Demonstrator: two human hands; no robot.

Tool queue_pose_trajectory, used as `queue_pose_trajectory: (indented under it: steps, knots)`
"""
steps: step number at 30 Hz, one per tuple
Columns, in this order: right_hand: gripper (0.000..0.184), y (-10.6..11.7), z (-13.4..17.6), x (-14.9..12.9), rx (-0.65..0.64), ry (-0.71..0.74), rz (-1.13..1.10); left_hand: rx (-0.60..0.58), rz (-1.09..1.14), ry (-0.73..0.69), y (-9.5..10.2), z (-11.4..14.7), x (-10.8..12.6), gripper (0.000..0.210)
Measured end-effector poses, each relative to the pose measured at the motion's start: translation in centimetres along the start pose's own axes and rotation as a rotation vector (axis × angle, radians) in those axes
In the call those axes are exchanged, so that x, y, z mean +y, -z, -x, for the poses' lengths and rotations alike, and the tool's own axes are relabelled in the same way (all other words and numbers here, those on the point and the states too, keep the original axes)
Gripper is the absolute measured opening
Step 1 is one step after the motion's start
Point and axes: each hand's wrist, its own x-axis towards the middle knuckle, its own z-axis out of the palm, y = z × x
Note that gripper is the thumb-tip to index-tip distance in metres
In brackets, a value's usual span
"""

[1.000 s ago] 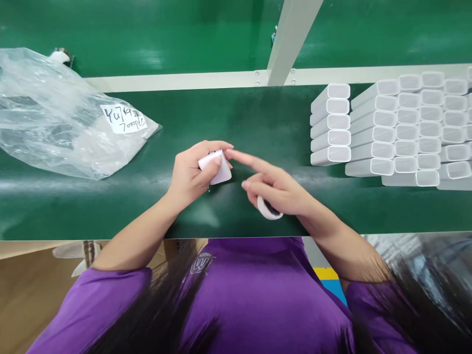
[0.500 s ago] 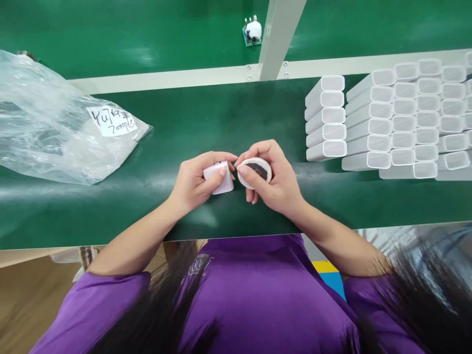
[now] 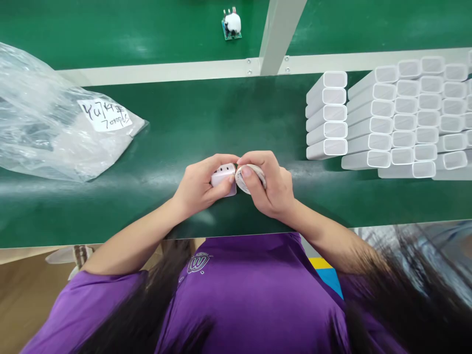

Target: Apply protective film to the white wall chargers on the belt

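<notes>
In the head view, my left hand (image 3: pixel 197 183) is closed around a small white plastic housing (image 3: pixel 223 172). A row of small dark slots shows on the housing's upper face. My right hand (image 3: pixel 275 189) grips a round, flat white object (image 3: pixel 242 184), perhaps a roll of tape or stickers, with its thumb pressed on the face. Its kind cannot be made out for sure. The housing and the round object are side by side, their edges almost touching. The index fingertips of both hands meet just above them, over the green work surface (image 3: pixel 206 123).
A clear plastic bag (image 3: pixel 77 147) with a handwritten label lies at the left. Several white open-ended cases (image 3: pixel 381 125) are stacked at the right. Beyond a pale rail (image 3: pixel 177 71) with an upright post (image 3: pixel 280 34), a small circuit board (image 3: pixel 232 24) sits on a green surface.
My hands have come together, bringing the housing and the round object side by side. Both are tilted differently, so the housing's slots now show. The circuit board has shifted left past the post.
</notes>
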Motion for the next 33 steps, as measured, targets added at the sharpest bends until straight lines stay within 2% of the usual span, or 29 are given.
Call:
queue_pose_trajectory:
  steps: [10, 16, 21, 26, 33]
  knots:
    - [0.014, -0.2, 0.0, 0.3, -0.011, 0.042, 0.032, -0.025, -0.046, -0.029, -0.3, 0.1, -0.3, 0.023]
    - [0.014, -0.4, 0.1, 0.7, 0.020, 0.066, -0.002, 0.047, -0.025, -0.087, -0.8, 0.8, -0.3, 0.011]
    - [0.013, -0.8, 0.3, 1.1, 0.050, 0.103, -0.023, 0.114, -0.016, -0.138, -1.5, 1.4, -0.4, 0.011]
    - [0.013, -1.2, 0.5, 1.2, 0.053, 0.097, -0.058, 0.136, -0.044, -0.158, -1.8, 1.6, -0.3, 0.011]
    - [0.012, -1.7, 0.8, 1.0, 0.125, 0.186, 0.002, 0.146, -0.103, -0.153, -1.9, 1.9, 0.3, 0.006]
